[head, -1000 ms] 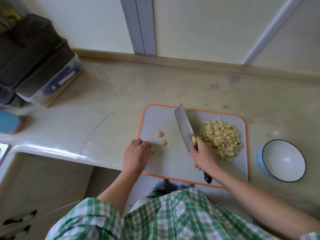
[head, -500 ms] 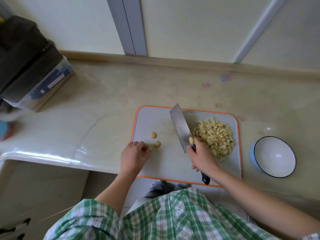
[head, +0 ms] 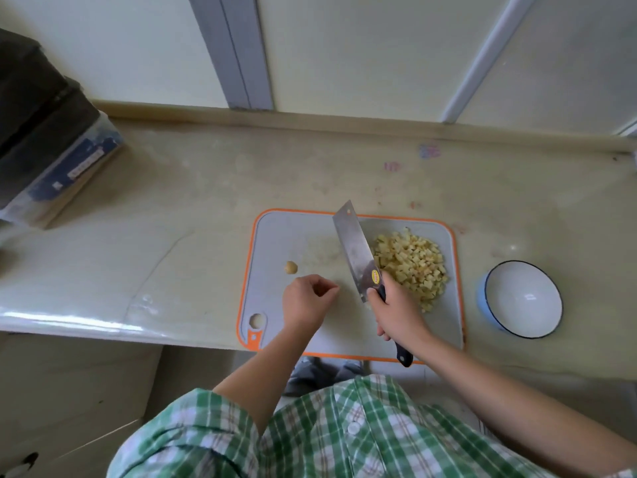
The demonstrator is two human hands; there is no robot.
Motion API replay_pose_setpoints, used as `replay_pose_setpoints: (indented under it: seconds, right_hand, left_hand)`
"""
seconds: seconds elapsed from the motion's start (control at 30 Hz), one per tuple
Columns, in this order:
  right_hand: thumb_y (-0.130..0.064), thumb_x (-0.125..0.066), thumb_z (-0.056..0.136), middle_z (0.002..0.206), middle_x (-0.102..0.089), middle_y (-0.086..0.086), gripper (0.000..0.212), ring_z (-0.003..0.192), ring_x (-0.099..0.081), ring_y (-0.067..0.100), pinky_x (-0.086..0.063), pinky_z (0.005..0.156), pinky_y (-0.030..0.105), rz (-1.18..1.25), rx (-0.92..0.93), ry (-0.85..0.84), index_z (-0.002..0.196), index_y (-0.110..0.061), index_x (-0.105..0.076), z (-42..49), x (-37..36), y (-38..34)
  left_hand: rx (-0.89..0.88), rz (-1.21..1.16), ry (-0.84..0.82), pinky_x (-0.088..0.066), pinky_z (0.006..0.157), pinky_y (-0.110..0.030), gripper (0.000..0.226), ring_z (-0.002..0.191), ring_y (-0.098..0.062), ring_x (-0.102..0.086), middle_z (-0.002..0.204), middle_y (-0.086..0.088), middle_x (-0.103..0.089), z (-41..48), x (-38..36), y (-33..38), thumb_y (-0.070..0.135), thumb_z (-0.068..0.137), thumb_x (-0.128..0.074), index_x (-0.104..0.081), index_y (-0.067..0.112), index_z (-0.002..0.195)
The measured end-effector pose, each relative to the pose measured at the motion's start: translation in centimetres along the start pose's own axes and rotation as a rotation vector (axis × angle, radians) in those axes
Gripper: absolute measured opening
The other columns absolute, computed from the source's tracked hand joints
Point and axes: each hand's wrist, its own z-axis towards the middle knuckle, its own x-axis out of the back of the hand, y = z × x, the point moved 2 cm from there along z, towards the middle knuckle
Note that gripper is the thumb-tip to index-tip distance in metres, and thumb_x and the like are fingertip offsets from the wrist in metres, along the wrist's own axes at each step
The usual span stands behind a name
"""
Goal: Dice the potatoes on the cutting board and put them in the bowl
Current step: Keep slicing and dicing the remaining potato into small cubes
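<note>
Right hand [head: 396,312] gripping cleaver [head: 353,246], yellow sticker [head: 375,277] on blade, writing unreadable

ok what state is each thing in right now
cutting board, flat on counter
bowl, empty, upright
diced potato pile, heaped on cutting board
knife, gripped by right hand over cutting board
potato piece, undiced, loose on cutting board
left hand, fingers curled, contents hidden

A single wide-angle head camera looks steeply down and forward from above the person's chest, close over the near edge of the counter [head: 206,188], facing the back wall [head: 362,46], with the cutting board [head: 300,236] just right of centre and the green checked shirt [head: 344,436] along the bottom.
</note>
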Motion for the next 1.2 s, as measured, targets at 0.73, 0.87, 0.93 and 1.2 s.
replay_pose_setpoints:
  seconds: [0.73, 0.87, 0.93, 1.2]
  right_hand:
    - [-0.011, -0.044, 0.094, 0.054, -0.040, -0.001, 0.017, 0.049, -0.053, 0.025, -0.033, 0.046, 0.034, -0.243, 0.116, -0.002, 0.081, -0.013, -0.035, -1.3, -3.2, 0.7]
    - [-0.011, -0.043, 0.095, 0.056, -0.043, 0.002, 0.015, 0.053, -0.059, 0.032, -0.038, 0.047, 0.036, -0.237, 0.097, -0.011, 0.082, -0.013, -0.036, -1.2, -3.3, 0.4]
    - [-0.011, -0.042, 0.095, 0.058, -0.046, 0.004, 0.013, 0.052, -0.057, 0.030, -0.037, 0.045, 0.034, -0.230, 0.084, -0.020, 0.083, -0.012, -0.037, -1.2, -3.5, 0.3]
    - [-0.010, -0.042, 0.096, 0.062, -0.045, 0.001, 0.010, 0.049, -0.043, 0.012, -0.028, 0.044, 0.024, -0.220, 0.076, -0.010, 0.086, -0.010, -0.041, -1.2, -4.2, 0.2]
  left_hand:
    - [-0.165, 0.386, 0.100, -0.045, 0.066, -0.030, 0.007, 0.080, -0.023, -0.060, 0.091, 0.003, -0.063, 0.4, -0.7, -0.6, 0.027, 0.082, -0.066, -0.070, 0.025, 0.088]
    - [-0.179, 0.389, 0.096, -0.045, 0.066, -0.032, 0.006, 0.079, -0.024, -0.059, 0.090, 0.002, -0.062, 0.5, -0.7, -0.5, 0.027, 0.082, -0.066, -0.069, 0.024, 0.086]
    - [-0.189, 0.381, 0.096, -0.047, 0.066, -0.033, 0.005, 0.077, -0.024, -0.059, 0.088, 0.002, -0.062, 0.5, -0.7, -0.5, 0.026, 0.082, -0.066, -0.069, 0.024, 0.085]
    - [-0.222, 0.396, 0.068, -0.046, 0.062, -0.034, 0.004, 0.072, -0.022, -0.057, 0.081, 0.004, -0.060, 0.8, -0.7, -0.7, 0.025, 0.081, -0.067, -0.067, 0.021, 0.080]
